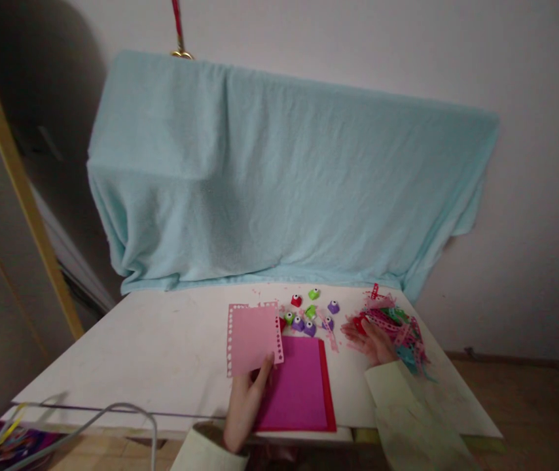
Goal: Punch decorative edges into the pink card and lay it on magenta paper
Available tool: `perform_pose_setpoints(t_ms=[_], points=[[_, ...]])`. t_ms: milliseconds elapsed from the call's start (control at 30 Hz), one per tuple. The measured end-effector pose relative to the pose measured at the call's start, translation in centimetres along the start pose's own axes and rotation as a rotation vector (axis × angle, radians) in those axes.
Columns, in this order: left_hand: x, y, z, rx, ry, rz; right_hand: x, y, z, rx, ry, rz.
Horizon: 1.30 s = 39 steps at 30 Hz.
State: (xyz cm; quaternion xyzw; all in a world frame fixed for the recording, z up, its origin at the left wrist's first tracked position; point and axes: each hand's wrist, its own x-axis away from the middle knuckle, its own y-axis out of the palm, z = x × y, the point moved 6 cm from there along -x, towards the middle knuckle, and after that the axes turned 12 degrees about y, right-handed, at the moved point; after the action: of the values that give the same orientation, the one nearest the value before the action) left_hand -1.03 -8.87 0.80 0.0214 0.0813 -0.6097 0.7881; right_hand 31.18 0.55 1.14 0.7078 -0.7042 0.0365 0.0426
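My left hand [249, 402] grips the lower edge of a pink paper sheet [254, 337], its thumb on top. Punched holes run down the sheet's left and right edges and along part of its top. Below it lies a stack of purple paper [304, 386] with red paper showing at the right. In my right hand [375, 343], palm up, rests a small red craft punch [359, 324], with the thumb against it. Between the hands sit several small punches, among them a green punch [313, 294], a red punch [296, 300] and a purple punch [333, 306].
A heap of punched paper strips [402, 330] in mixed colours lies right of my right hand. Pink scraps are scattered around the punches. A light blue cloth [299, 176] hangs behind the white table [137, 347]. A grey cable [132, 407] loops at the front left.
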Motion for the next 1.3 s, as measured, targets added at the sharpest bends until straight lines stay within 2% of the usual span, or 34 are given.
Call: perform_pose_setpoints(t_ms=[100,233,333,500,667,800,867,933,1133,1300], points=[[0.1,0.0,0.1,0.0,-0.004,-0.006,-0.2,0.4,0.6,-0.099,0.131,-0.052],[0.1,0.0,0.1,-0.007,-0.006,-0.005,0.0,0.5,-0.6,-0.046,0.057,0.041],[0.1,0.0,0.0,-0.006,-0.005,-0.002,0.4,0.9,-1.7,-0.048,-0.006,0.053],[0.1,0.0,-0.1,0.004,-0.004,0.011,1.4,2.5,-2.4,-0.151,0.098,-0.011],[0.1,0.1,0.1,-0.013,-0.008,0.007,3.8,7.2,-2.5,-0.18,0.164,-0.205],[0.1,0.0,0.2,-0.007,0.001,0.008,5.6,11.8,-0.9,-0.222,0.276,-0.39],[0.1,0.1,0.3,0.003,0.014,0.008,6.0,13.6,0.0,-0.194,0.311,-0.42],[0.0,0.1,0.5,0.017,0.032,0.007,6.1,15.0,0.8,-0.143,0.33,-0.391],[-0.1,0.0,0.9,0.024,0.069,0.027,5.8,17.1,0.8,0.109,0.154,-0.223],[0.1,0.1,0.4,0.028,0.042,-0.021,5.6,16.9,-0.4,0.228,0.004,-0.23]])
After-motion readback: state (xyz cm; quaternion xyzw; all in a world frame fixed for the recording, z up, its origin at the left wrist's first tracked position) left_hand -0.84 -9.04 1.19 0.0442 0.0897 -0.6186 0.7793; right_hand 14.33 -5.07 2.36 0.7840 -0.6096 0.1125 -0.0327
